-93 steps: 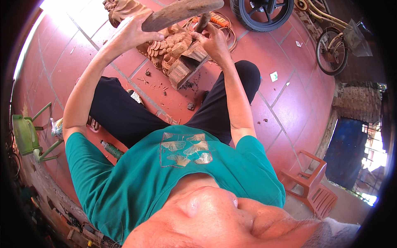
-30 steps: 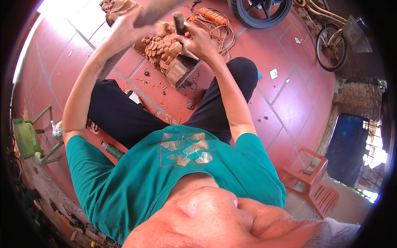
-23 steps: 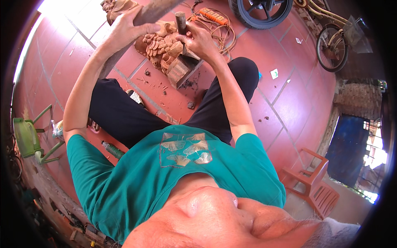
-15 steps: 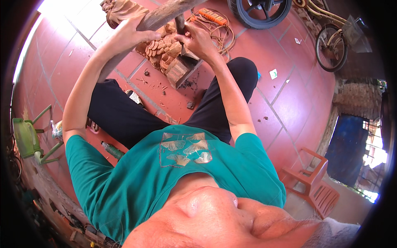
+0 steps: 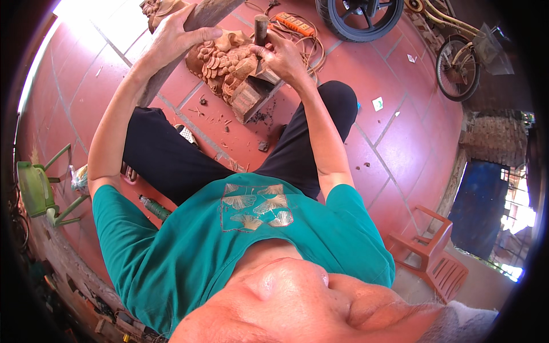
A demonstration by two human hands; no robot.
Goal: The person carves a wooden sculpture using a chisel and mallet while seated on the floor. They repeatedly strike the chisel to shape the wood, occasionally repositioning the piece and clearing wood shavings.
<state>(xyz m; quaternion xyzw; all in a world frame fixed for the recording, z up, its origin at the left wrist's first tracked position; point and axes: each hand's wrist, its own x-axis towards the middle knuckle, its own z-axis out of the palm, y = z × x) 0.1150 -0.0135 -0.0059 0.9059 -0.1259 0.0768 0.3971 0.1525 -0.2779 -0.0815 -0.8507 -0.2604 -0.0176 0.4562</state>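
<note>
My left hand [image 5: 173, 44] is closed round a long, thick wooden club [image 5: 213, 14], which slants from beside my left knee up past the frame's upper edge. My right hand [image 5: 284, 58] grips a chisel [image 5: 261, 26] by its round wooden handle, whose top end stands clear of the fingers. The chisel's blade is hidden behind the hand and the work. Under the tool lies a brown wood carving [image 5: 223, 66] with scale-like relief and a plain squared end block [image 5: 247, 100], between my knees on the floor. The club's shaft is apart from the chisel handle.
Chips and dark crumbs [image 5: 263, 146] litter the red tiles [image 5: 394, 131]. An orange power strip [image 5: 294, 24] with coiled cord lies beyond my right hand, near a wheel [image 5: 359, 20]. A green power tool [image 5: 154, 208] lies by my left thigh; chairs stand at both sides.
The club has drawn back leftward, away from the chisel handle's top. My right hand and the chisel have shifted slightly right, and more of the handle shows.
</note>
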